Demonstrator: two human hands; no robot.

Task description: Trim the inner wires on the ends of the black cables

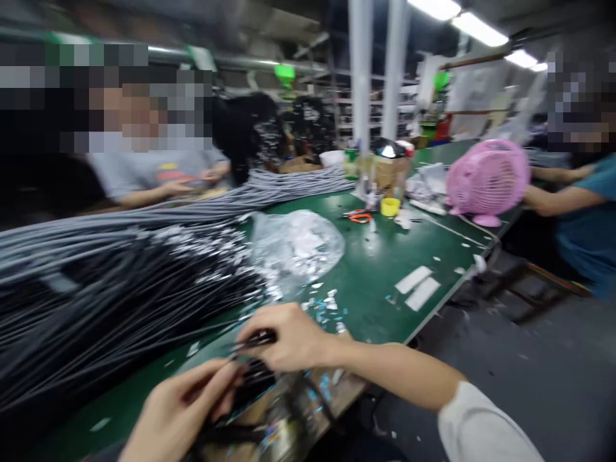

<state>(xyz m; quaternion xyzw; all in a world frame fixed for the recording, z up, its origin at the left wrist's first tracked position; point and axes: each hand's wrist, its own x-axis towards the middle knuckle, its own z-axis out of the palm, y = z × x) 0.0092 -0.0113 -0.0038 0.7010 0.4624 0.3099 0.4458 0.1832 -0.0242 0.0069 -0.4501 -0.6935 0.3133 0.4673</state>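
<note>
Blurry frame, head view. Right hand [289, 337] low centre, fingers [257, 328] closed on end of a black cable [250, 343], pinched near tip. Left hand [180, 410] bottom left, fingers [216, 378] curled, pinching dark cable ends [250, 385] just below right hand; exact grip hard to tell w/ blur. Hands close together, nearly touching, at near edge of green table [375, 282]. White sleeve [481, 427] on right forearm.

Big bundle of black cables [120, 308] across table left, ends w/ shiny tips pointing twd hands. Grey cable bundle [192, 212] behind it, running to far side. Clear plastic bag [298, 244] mid-table, just beside cable tips. Small paper/foil scraps [327, 305] scattered nr right hand. Two white strips [418, 287] near right table edge. Orange scissors [360, 217], yellow cap [389, 206], pink fan [486, 179] further back, fan at right edge.

Other ppl: one in grey shirt [144, 170] across table at left, hands on smth small; another in teal shirt [590, 224] far right, arm [553, 199] reaching twd fan area.
</note>
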